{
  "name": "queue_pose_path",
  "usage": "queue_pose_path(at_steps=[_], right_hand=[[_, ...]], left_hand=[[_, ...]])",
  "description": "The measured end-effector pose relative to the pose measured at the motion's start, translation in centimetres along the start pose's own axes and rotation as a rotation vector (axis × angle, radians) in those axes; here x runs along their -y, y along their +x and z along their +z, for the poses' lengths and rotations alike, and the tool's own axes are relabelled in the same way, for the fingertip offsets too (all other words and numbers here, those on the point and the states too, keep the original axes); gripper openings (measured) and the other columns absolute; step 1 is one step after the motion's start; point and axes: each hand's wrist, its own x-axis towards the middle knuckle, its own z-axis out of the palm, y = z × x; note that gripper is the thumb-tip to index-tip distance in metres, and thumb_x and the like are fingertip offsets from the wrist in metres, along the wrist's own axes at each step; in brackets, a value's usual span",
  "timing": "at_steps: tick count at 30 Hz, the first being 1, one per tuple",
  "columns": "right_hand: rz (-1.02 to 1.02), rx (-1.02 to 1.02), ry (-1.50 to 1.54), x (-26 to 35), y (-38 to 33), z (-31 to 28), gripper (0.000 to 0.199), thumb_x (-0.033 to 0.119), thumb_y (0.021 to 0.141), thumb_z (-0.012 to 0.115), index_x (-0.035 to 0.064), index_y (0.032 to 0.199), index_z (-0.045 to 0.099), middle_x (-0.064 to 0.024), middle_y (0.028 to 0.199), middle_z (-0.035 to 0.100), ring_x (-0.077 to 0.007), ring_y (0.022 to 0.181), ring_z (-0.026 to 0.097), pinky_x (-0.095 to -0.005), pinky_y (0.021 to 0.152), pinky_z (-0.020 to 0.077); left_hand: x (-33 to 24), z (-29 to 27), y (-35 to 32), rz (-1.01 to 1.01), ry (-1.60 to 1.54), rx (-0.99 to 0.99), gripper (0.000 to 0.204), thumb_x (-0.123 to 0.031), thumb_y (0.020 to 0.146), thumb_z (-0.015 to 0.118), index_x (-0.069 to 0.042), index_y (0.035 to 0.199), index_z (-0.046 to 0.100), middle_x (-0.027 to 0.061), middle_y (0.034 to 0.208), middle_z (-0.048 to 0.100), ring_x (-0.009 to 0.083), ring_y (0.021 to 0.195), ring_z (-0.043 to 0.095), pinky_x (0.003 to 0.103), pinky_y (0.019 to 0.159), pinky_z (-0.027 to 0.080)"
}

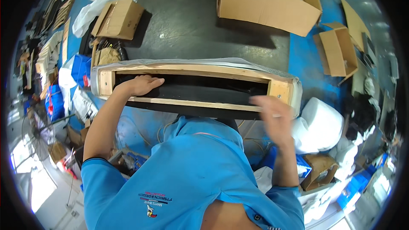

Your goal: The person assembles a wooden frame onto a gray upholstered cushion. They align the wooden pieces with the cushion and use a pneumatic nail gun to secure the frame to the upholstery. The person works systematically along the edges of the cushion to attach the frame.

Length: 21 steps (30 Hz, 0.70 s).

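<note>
A long wooden frame (pixel 194 101) with grey fabric (pixel 204 62) along its far side lies across in front of me. Black cloth (pixel 183 88) shows inside its hollow. My left hand (pixel 142 85) reaches over the near rail at the left end. It lies flat on the black cloth, fingers stretched out and thumb apart, holding nothing I can see. Over the right end of the near rail is my right hand (pixel 275 115), smeared by motion. Whether it touches the wood or holds anything cannot be made out.
The frame rests on a dark work surface (pixel 179 30). A big open carton (pixel 264 6) with clear plastic stands at the far right, a smaller box (pixel 119 19) at the far left. Another open carton (pixel 338 51) and a white roll (pixel 319 123) are to the right.
</note>
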Motion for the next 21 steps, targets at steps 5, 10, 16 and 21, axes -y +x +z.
queue_pose_path(at_steps=[5, 10, 16, 21], right_hand=[[0.314, 0.475, -0.698, -1.0, 7.1, 10.8, 0.078, 0.07, 0.105, 0.04, 0.0025, 0.116, 0.078, -0.0218, 0.121, 0.074, -0.0407, 0.116, 0.069, -0.05, 0.102, 0.0529], [0.593, 0.64, -0.562, -2.7, 9.0, 9.4, 0.09, 0.078, 0.101, 0.038, -0.0003, 0.121, 0.078, -0.0267, 0.131, 0.071, -0.0426, 0.127, 0.064, -0.0453, 0.111, 0.048], [0.362, 0.44, -0.607, -3.6, 5.2, 6.6, 0.051, 0.049, 0.104, 0.059, 0.0026, 0.093, 0.077, -0.0241, 0.094, 0.075, -0.044, 0.093, 0.071, -0.0514, 0.086, 0.0547], [0.167, 0.433, -0.724, -2.4, 2.3, 3.5, 0.021, 0.023, 0.094, 0.074, 0.0029, 0.089, 0.07, -0.0189, 0.089, 0.073, -0.0406, 0.091, 0.07, -0.0507, 0.081, 0.0531]], left_hand=[[4.8, -0.3, 2.4, -0.045, -0.009, 0.126, 0.094, -0.081, 0.102, 0.029, -0.008, 0.155, 0.055, 0.0228, 0.162, 0.047, 0.0395, 0.154, 0.039, 0.045, 0.128, 0.029], [8.9, -0.6, 0.1, 0.086, 0.049, 0.028, 0.077, -0.067, 0.108, 0.037, -0.004, 0.141, 0.066, 0.0282, 0.135, 0.066, 0.0424, 0.13, 0.061, 0.046, 0.113, 0.046], [10.5, 2.2, -2.9, 0.298, 0.158, -0.353, 0.033, -0.03, 0.108, 0.054, -0.003, 0.113, 0.072, 0.0213, 0.087, 0.074, 0.0437, 0.089, 0.071, 0.054, 0.086, 0.054], [12.0, 4.9, -4.8, 0.278, 0.424, -0.414, 0.021, -0.017, 0.098, 0.062, -0.006, 0.112, 0.071, 0.0156, 0.091, 0.074, 0.0368, 0.094, 0.073, 0.049, 0.083, 0.057]])
